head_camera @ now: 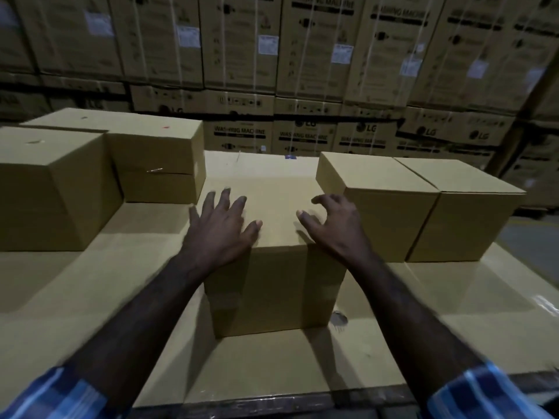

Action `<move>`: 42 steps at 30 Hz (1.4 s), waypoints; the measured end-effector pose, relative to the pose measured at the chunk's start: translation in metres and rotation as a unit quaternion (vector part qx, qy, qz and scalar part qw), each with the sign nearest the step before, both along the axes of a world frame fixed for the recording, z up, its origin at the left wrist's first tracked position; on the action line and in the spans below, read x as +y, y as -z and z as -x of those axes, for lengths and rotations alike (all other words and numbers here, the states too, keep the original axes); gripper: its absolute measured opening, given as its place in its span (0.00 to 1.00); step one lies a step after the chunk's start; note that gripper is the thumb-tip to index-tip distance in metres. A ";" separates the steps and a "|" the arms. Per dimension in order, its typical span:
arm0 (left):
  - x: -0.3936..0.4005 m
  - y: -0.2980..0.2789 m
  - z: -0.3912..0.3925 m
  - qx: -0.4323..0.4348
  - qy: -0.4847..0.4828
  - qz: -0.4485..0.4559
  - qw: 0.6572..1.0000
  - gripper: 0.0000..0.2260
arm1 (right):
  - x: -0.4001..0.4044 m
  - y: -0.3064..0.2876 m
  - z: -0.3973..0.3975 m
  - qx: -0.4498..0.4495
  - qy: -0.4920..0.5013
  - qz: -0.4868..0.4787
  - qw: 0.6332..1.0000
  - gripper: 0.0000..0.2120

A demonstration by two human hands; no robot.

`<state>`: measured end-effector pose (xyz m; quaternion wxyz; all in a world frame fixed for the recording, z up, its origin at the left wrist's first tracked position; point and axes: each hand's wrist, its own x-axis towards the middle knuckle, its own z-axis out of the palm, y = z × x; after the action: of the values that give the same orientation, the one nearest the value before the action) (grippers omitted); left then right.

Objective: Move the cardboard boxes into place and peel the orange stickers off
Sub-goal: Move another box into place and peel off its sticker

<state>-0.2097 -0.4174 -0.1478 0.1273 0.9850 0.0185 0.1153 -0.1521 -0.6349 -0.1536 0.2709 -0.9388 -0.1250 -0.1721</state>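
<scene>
- The middle box (273, 237) is sitting on the cardboard sheet (90, 282), directly ahead of both hands, its long axis running away from the person.
- The left hand (219, 226) is lying flat and spread on that box's near-left top, gripping nothing.
- The right hand (331, 223) is hovering half-curled over its near-right top, empty; contact is unclear.
- Both are reaching equally far; no orange sticker is showing on this box.

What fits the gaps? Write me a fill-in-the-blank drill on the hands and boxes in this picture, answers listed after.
1. Both hands are over the top of the ____ box.
2. The left hand lies with its fingers ____.
3. The right hand has its fingers ____.
4. The stacked cartons behind read "WASHING ____".

Missing words: middle; spread; curled; MACHINE
</scene>
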 end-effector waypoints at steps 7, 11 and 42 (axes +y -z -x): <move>0.004 0.011 -0.004 0.049 -0.030 0.036 0.998 0.33 | -0.002 0.005 0.000 0.040 0.017 -0.001 0.999 0.27; 0.003 0.010 -0.005 0.054 -0.038 0.034 0.997 0.34 | -0.005 0.007 0.002 0.080 0.022 -0.078 0.993 0.30; -0.207 -0.040 0.016 0.001 0.124 0.023 0.992 0.34 | -0.227 -0.034 0.068 0.033 0.168 -0.102 0.980 0.25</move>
<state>-0.2262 -0.6242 -0.1081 0.1633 0.9766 -0.1009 0.0969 -0.2203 -0.8617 -0.1192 0.3363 -0.9190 0.0618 -0.1963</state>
